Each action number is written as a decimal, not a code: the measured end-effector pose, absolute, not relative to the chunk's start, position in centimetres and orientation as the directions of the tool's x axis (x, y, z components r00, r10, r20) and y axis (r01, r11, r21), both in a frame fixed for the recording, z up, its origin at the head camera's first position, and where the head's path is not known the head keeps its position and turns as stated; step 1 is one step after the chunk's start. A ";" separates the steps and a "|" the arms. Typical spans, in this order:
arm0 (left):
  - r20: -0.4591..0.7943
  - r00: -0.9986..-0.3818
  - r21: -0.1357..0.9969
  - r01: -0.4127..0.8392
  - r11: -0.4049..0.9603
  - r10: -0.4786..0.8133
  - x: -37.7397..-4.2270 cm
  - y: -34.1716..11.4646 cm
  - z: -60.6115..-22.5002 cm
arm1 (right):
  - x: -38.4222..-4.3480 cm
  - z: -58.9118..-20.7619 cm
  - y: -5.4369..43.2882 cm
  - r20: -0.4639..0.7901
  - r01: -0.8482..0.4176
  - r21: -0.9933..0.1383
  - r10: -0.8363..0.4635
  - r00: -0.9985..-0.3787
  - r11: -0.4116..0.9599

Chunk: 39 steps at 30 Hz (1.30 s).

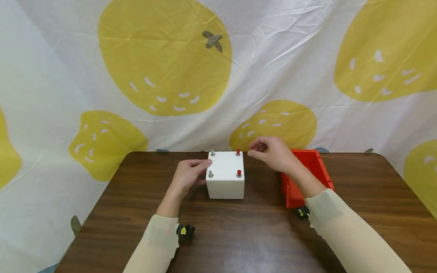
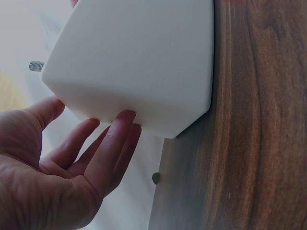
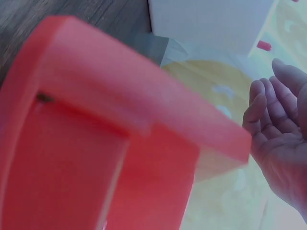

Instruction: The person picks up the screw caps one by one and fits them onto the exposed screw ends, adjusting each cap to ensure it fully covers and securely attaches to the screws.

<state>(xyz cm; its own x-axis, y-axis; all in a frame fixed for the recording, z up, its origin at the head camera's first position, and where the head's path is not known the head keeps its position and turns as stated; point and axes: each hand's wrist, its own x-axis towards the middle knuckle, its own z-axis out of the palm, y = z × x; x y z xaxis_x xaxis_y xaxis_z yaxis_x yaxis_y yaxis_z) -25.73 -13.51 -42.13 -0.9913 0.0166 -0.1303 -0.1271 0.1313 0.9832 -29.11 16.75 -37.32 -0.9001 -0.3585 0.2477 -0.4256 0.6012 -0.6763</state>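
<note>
A white box (image 1: 225,189) stands on the table. Two bare metal bolts (image 1: 210,174) rise from the left of its top, and two red-capped posts (image 1: 239,173) from the right. My left hand (image 1: 189,173) rests against the box's left side, thumb at the top edge. In the left wrist view the fingertips (image 2: 125,116) touch one white face, barely bent. To the right of the box, my right hand (image 1: 274,154) hovers in the air with loosely bent fingers. Nothing shows between its fingers or on its palm (image 3: 283,143) in the right wrist view.
Under my right forearm sits an open red bin (image 1: 322,167); its contents are mostly hidden. The brown wooden table (image 1: 218,231) ends at a hanging cloth (image 1: 164,49) with yellow fruit prints. Dark wrist cameras (image 1: 186,231) sit at both cuffs.
</note>
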 end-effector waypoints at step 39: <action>-0.134 -0.991 0.979 -0.132 0.155 0.006 -25.7 -13.4 -42.2 | -27.0 -37.4 24.9 0.228 -0.415 -0.506 -0.347 -0.910 0.756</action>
<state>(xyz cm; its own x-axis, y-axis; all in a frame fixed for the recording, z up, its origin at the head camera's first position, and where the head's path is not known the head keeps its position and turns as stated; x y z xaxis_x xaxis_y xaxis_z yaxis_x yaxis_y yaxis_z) -25.74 -13.43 -42.19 -0.9909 0.0062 -0.1343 -0.1317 0.1546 0.9792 -27.03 24.92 -37.38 -0.9097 -0.3472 0.2279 -0.4153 0.7557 -0.5064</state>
